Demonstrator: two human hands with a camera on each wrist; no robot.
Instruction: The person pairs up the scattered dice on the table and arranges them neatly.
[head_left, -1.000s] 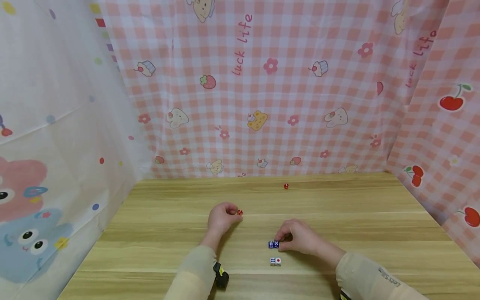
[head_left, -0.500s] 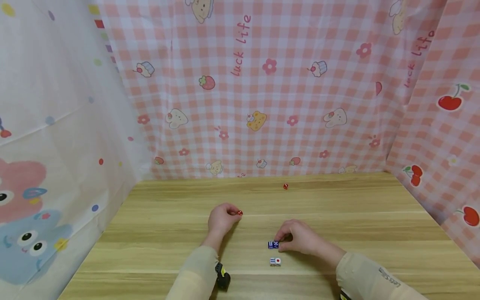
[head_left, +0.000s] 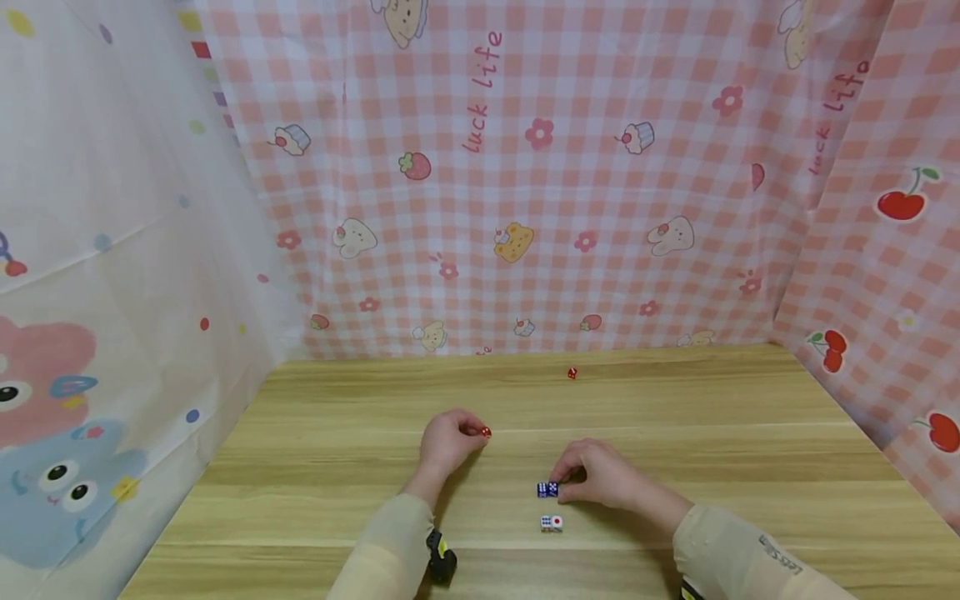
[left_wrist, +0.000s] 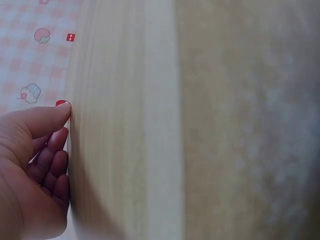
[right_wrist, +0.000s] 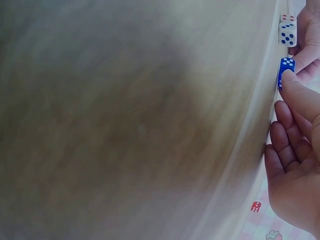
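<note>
My left hand (head_left: 448, 443) pinches a small red die (head_left: 487, 432) between thumb and fingertips, low over the wooden table. In the left wrist view the thumb covers most of that red die (left_wrist: 62, 103). To the right and nearer, my right hand (head_left: 600, 477) holds a blue die (head_left: 552, 489) by thumb and index finger. A second blue die (head_left: 542, 490) sits against its left side. Below this blue pair lie two white dice (head_left: 551, 524), side by side. The right wrist view shows the thumb (right_wrist: 295, 87) partly hiding the blue dice.
Another red die (head_left: 572, 373) lies near the far edge of the wooden table (head_left: 337, 400). A pink checked cloth (head_left: 480, 192) hangs behind, with a white printed cloth (head_left: 135, 250) at left and a cherry-print cloth (head_left: 885, 275) at right.
The left hand has moved slightly to the right and nearer, carrying the red die. My right hand and the blue and white dice have stayed put.
</note>
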